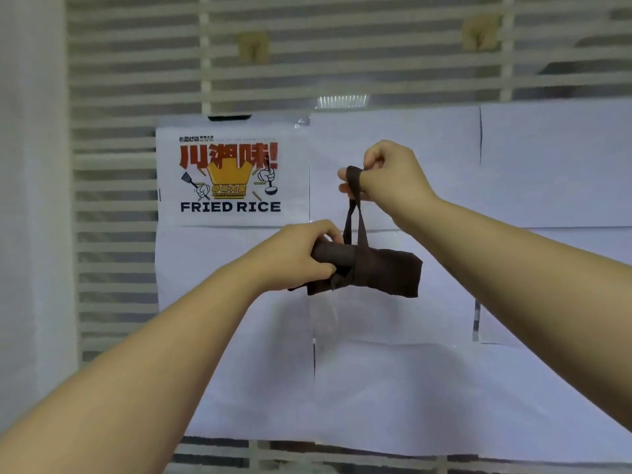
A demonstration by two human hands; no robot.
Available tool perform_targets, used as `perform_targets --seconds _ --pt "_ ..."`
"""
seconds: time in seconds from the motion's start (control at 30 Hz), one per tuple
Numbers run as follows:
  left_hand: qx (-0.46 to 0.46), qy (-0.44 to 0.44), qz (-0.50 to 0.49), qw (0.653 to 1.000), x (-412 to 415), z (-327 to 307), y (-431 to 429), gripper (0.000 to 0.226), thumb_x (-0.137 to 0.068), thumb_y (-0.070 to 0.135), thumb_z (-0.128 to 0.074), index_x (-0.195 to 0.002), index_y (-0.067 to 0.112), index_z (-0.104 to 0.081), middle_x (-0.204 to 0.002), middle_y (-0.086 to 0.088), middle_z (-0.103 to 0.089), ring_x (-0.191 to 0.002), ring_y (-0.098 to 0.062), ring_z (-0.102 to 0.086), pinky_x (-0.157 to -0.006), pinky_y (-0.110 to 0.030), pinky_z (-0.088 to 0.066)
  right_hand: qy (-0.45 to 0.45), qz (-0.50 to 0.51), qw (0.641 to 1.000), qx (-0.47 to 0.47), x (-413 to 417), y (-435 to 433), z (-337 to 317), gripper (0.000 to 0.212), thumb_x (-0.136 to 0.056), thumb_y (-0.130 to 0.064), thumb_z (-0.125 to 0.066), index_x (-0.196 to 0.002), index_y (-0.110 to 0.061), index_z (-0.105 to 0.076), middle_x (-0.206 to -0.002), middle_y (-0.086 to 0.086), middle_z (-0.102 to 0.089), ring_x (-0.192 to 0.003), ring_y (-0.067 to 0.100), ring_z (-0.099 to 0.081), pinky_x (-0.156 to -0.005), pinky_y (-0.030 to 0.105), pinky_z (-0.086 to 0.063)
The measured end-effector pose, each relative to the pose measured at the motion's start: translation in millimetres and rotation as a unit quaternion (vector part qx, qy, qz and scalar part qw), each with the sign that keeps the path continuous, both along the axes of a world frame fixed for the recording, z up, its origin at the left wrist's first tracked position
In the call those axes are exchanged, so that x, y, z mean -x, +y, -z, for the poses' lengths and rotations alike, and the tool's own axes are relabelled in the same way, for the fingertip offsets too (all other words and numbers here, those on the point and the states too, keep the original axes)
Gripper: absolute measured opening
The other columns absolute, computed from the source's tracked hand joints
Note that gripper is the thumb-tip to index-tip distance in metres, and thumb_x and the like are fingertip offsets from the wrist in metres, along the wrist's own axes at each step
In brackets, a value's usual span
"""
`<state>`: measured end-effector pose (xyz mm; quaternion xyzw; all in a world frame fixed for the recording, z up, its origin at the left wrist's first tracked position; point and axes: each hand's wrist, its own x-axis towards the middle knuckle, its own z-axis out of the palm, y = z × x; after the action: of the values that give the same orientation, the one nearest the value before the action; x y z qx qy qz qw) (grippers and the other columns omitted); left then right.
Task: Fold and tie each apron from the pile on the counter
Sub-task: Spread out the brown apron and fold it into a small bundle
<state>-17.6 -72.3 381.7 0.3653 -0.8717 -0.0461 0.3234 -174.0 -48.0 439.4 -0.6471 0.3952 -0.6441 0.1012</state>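
The left hand [301,254] is gripping a rolled dark brown apron [372,271] in mid-air; the right hand [390,172], fingers curled, is pinching its strap [354,203] looped above.

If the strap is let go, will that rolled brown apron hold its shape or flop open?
Probably soft, not stiff: the apron droops a little past the left hand gripping one end. Likely light: one grip and a thin strap, held up by the right hand, carry it. It may loosen if released; the knot looks unfinished.
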Motion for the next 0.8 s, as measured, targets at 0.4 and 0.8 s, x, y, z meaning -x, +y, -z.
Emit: perform_targets --seconds 0.4,0.8 --pt "0.073 0.088 -0.007 0.993 -29 -87 -13 0.024 -0.085 0.014 -0.065 -0.102 0.030 -0.060 -0.091 0.010 -0.064 -0.075 -0.006 -0.059 -0.050 -0.009 -0.040 0.005 0.013 0.999 0.039 -28 -46 -106 0.014 -0.085 -0.015 -0.067 -0.071 -0.017 -0.064 -0.083 0.011 -0.072 -0.082 0.027 -0.070 -0.085 0.044 -0.056" --pt "0.086 0.145 0.011 0.986 -104 -154 -85 0.029 -0.086 0.005 -0.056 -0.105 0.025 -0.061 -0.086 -0.001 -0.068 -0.068 -0.012 -0.065 -0.056 -0.021 -0.052 0.249 0.208 0.936 0.138 -106 -99 -177 0.018 -0.092 -0.013 -0.051 -0.089 -0.006 -0.067 -0.082 0.008 -0.059 -0.077 0.021 -0.049 -0.053 0.025 -0.035"
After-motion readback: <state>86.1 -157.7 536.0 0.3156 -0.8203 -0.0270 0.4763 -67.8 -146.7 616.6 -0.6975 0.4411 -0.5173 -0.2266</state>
